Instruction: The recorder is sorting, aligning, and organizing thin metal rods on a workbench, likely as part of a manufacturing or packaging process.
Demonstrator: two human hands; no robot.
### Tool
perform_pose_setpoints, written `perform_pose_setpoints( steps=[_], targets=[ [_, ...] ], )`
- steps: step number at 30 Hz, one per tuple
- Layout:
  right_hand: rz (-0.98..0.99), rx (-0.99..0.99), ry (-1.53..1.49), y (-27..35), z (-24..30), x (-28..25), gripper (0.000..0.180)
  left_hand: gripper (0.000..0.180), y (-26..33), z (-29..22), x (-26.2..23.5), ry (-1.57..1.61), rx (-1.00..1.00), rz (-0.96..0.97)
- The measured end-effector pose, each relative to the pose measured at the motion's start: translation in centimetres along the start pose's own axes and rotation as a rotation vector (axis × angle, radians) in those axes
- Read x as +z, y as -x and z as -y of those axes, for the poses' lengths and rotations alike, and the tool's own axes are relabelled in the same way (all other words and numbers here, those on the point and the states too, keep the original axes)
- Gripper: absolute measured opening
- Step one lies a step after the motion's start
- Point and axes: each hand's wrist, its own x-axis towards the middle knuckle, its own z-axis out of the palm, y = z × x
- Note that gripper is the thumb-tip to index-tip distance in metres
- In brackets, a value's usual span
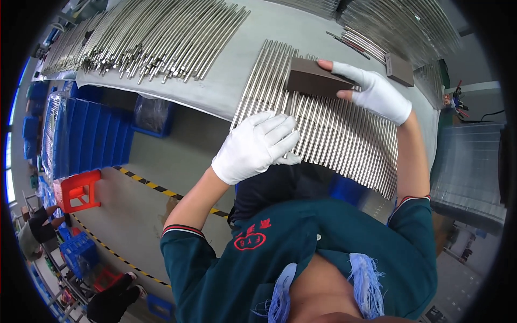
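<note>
On the grey worktable (pixel 280 32), near its front edge, we see our left hand (pixel 254 146) in a white glove lying flat with fingers (pixel 277 126) spread and extended, pressing down on the row of metal rods (pixel 344 134) and closed around nothing. Our right hand (pixel 374 91), also gloved with the fingertips bare, grips a dark brown sanding block (pixel 315 81) between thumb and fingers, its underside resting on the same rods further from us. The rods are slim, silvery and lie side by side, touching, in a band that runs from the table's middle to its near edge and curves off to the right. Past the block, bare table stretches toward a second, larger spread of rods (pixel 161 37) at the far left. Another brown block (pixel 399 69) sits just right of our right hand. Below the table edge, blue bins (pixel 89 134) and a red stool (pixel 78 189) stand on the floor.
</note>
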Motion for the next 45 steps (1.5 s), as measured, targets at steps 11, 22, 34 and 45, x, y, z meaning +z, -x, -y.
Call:
perform_pose_setpoints(
  steps=[11,22,34,45],
  targets=[
    [-0.44,-0.02,-0.037,6.9,-5.8,-1.4,0.064,0.044,1.0,-0.5,-0.4,-0.135,-0.126,0.176],
    [-1.359,-0.013,-0.529,16.3,-14.6,-1.3,0.063,0.063,1.7,0.0,-0.2,-0.193,-0.091,0.162],
    [-1.516,0.01,-0.137,16.7,-15.7,0.9,0.07,0.038,1.6,-3.9,0.5,-0.24,-0.118,0.05],
    [-1.524,-0.058,-0.107,16.0,-17.8,0.7,0.067,0.033,8.7,-12.4,6.2,-0.018,-0.442,-0.061]
  ],
)
